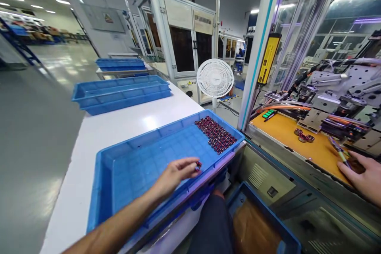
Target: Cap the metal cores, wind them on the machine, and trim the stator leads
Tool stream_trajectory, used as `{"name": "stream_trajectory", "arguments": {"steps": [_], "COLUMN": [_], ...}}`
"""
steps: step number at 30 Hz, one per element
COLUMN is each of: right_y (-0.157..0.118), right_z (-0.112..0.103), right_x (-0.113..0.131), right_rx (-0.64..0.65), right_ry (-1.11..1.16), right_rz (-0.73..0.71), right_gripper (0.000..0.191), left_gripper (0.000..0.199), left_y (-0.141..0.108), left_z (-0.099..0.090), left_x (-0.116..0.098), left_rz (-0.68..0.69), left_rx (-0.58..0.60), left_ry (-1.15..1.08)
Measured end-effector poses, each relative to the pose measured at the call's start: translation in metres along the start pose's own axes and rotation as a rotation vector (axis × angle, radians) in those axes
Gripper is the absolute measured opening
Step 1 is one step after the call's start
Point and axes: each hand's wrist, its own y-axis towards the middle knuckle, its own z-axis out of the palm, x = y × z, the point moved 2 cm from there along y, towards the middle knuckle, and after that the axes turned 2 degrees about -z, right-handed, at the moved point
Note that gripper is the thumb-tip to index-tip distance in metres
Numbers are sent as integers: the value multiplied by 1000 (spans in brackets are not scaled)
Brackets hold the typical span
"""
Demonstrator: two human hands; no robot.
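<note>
My left hand [177, 172] is over the near side of a long blue tray [104, 166], pinching a small round dark-red and silver part [198, 165] between thumb and fingertips. At the tray's far right end lie many similar small round parts [218, 135], packed close together. On the right, above the orange work surface [274, 129], my right hand [361, 172] has its fingers closed around a slim tool [339, 151] with light-coloured arms. Whether it is tweezers or pliers is too blurred to tell. Several round parts [303, 135] sit on the orange surface near its tip.
Machine arms and hoses [327, 87] crowd the back of the orange surface. A metal frame post [258, 47] stands between tray and machine. More blue trays [125, 91] are stacked further along the white table [131, 121]. A white fan [214, 78] stands behind. Below sits a blue bin [264, 206].
</note>
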Motion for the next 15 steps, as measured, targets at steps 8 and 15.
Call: {"name": "stream_trajectory", "arguments": {"steps": [8, 15], "right_y": [-9, -7], "right_z": [15, 12], "right_x": [-24, -4], "right_rx": [111, 155], "right_ry": [-321, -296], "right_rz": [45, 160], "right_gripper": [31, 33], "left_gripper": [26, 29], "left_y": [160, 219], "left_z": [-35, -21], "left_x": [24, 36], "left_rz": [76, 238], "left_rx": [-154, -148], "left_ry": [333, 627]}}
